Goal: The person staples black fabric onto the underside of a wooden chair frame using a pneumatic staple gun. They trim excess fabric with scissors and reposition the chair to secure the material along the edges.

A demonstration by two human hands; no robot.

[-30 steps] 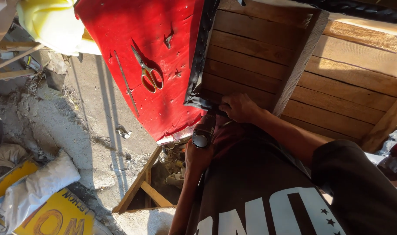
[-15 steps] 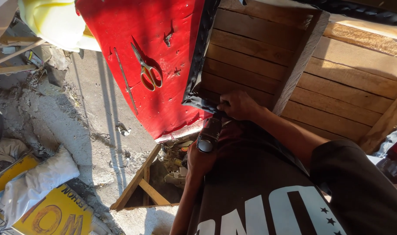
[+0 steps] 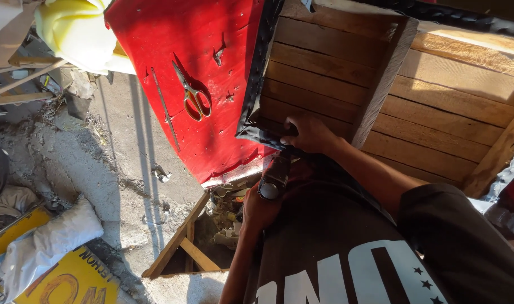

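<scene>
Change since a second ago: small. The tool [image 3: 275, 179] sits a touch lower and more tilted than before, and the right hand [image 3: 309, 134] has stayed on the same spot at the lower edge of the wooden frame [image 3: 437, 101]. The view has only drifted a little. So the work reads as mid-step, fixing the black covering [image 3: 256, 79] along that edge, not finished.

Right hand: fingers curled and pressed down on the folded black covering at the frame's lower edge, just beside the dark upright post [image 3: 383, 79]. It pins the covering; no separate object seen in it.

Left hand [image 3: 257, 209]: clenched round the grip of the tool, a stapler-like gun with a metal body, nose pointing up at the covering just below the right hand. Whether the nose touches the covering cannot be told.

Scissors [image 3: 194, 97] lie on the red board [image 3: 212, 129], well apart from both hands. Floor [image 3: 116, 146] below holds a white sack [image 3: 48, 239] and a yellow sign [image 3: 71, 278].
</scene>
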